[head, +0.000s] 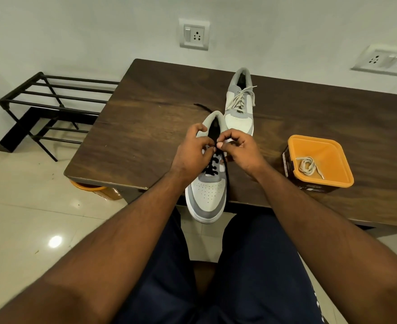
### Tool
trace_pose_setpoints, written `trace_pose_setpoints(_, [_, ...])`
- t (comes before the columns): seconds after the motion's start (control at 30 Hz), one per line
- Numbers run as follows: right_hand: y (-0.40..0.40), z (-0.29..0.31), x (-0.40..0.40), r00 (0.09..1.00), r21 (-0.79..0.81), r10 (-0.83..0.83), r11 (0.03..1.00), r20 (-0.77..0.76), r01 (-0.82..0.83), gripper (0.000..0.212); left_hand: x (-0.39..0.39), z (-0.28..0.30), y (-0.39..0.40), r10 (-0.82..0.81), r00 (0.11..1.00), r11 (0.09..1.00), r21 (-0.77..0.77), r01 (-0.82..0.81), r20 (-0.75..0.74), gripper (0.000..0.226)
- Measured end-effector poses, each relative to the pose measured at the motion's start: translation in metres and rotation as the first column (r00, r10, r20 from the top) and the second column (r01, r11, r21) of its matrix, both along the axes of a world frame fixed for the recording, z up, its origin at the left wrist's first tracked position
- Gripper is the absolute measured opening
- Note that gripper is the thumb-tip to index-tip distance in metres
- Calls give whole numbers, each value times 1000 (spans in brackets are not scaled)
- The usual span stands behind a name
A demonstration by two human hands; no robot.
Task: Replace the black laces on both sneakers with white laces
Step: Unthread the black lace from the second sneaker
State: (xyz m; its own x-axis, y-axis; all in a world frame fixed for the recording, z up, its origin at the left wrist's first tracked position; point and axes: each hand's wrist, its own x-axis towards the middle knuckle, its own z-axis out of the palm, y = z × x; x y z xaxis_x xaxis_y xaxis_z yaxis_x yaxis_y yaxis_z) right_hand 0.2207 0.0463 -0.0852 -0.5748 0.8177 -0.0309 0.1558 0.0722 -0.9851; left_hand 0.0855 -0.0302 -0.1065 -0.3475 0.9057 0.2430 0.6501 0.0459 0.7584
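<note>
Head view: near sneaker [205, 195] sits at the desk's [146, 113] front edge, toe overhanging, within easy reach. Left hand [194, 148] grips its collar to steady it; right hand [237, 148] pinches the black lace [212, 166], likely unthreading. Far sneaker [239, 108] already white-laced; spare white lace [308, 166] waits in the tub [333, 148].

head view, looking down, close over table [146, 127]

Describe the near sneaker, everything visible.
The near sneaker is a white low-top with grey toe and side panels, a perforated toe box and a white sole. It lies on the wooden table with its toe overhanging the near edge. A black lace is still in the lower eyelets. The left hand grips its collar; the right hand pinches the lace near the tongue.
</note>
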Motion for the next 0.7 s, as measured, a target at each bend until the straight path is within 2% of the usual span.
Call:
trace_pose_setpoints(0.07, [1,1,-4,999,-37,-25,999,-46,24,6,3,-2,-1,46,999,999,27,-46,20,7])
trace_pose_setpoints(0.2, [3,-4,-5,1000,-36,-19,999,-25,18,24,8,-13,-2,145,976,978,126,-166,163,3])
trace_pose_setpoints(0.4, [4,-12,-7,987,320,-22,947,161,-31,31,12,-22,-8,146,945,963,175,-203,291,7])
trace_pose_setpoints(0.53, [2,-12,-5,978,417,-51,908,202,-39,18,13,-26,-10,148,946,953,214,-214,287,7])
trace_pose_setpoints(0.6, [1,-12,-5,982,403,-71,915,174,-5,14,16,-25,-10,161,943,956,193,-222,291,6])
trace_pose_setpoints(0.7, [-2,-14,-8,993,171,-103,981,55,92,11,20,-23,-8,243,916,946,133,-297,319,4])
